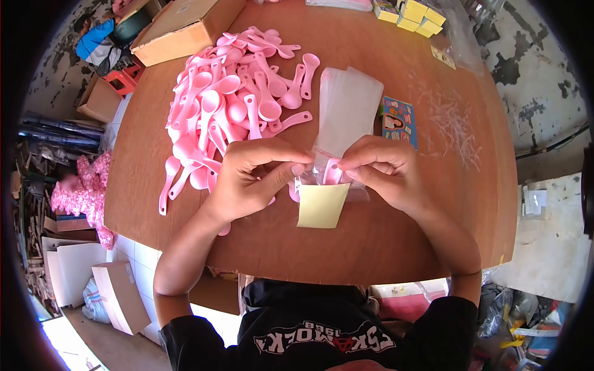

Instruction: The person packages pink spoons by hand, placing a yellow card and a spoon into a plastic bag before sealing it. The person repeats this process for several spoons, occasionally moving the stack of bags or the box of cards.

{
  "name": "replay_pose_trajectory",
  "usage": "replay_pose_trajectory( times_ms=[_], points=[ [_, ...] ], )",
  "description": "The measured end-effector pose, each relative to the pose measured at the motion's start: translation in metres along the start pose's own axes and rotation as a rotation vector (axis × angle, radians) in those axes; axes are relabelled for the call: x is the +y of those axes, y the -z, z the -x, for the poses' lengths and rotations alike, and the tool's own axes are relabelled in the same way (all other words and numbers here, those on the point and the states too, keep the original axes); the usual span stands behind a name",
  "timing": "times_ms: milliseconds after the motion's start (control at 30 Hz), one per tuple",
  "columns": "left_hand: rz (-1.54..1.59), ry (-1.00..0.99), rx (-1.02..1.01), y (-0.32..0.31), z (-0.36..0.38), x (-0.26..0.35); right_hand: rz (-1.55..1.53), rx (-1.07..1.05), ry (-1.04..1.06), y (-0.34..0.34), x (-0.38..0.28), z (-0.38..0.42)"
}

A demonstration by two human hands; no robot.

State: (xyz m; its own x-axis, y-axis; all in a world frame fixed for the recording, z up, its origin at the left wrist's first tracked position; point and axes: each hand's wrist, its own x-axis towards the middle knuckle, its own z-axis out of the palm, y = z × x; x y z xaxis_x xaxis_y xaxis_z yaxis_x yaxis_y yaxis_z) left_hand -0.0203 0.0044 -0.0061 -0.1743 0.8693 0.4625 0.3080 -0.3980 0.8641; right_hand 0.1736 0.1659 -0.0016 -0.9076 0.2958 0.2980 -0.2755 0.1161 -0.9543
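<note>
Over the near middle of the table, my left hand pinches the upper left edge of a small clear plastic bag between thumb and forefinger. My right hand is closed at the bag's upper right side. A pink spoon shows its holed handle end between my hands, beside the right fingertips. Below it a pale yellow card appears at the bag, covering what lies behind. Just beyond my hands lies a stack of clear plastic bags. A large heap of pink spoons spreads beyond my left hand.
A printed blue card lies right of the bag stack, with thin clear plastic strips further right. A cardboard box and yellow card stacks stand at the back. Another person is at the far left.
</note>
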Motion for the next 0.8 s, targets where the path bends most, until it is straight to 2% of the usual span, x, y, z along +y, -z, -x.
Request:
replay_pose_trajectory(
  times_ms=[433,667,800],
  points=[
    [0.011,-0.068,-0.049,0.0034,-0.0003,-0.0030,0.080,-0.065,0.078,0.0043,0.0004,-0.0016],
    [0.052,-0.021,-0.052,0.0030,-0.0002,-0.0025,0.156,-0.072,0.043,0.0042,-0.0010,-0.0014],
    [0.017,0.029,-0.019,0.0014,0.0013,-0.0008,0.297,-0.010,0.126,0.0010,-0.0045,-0.0038]
  ],
)
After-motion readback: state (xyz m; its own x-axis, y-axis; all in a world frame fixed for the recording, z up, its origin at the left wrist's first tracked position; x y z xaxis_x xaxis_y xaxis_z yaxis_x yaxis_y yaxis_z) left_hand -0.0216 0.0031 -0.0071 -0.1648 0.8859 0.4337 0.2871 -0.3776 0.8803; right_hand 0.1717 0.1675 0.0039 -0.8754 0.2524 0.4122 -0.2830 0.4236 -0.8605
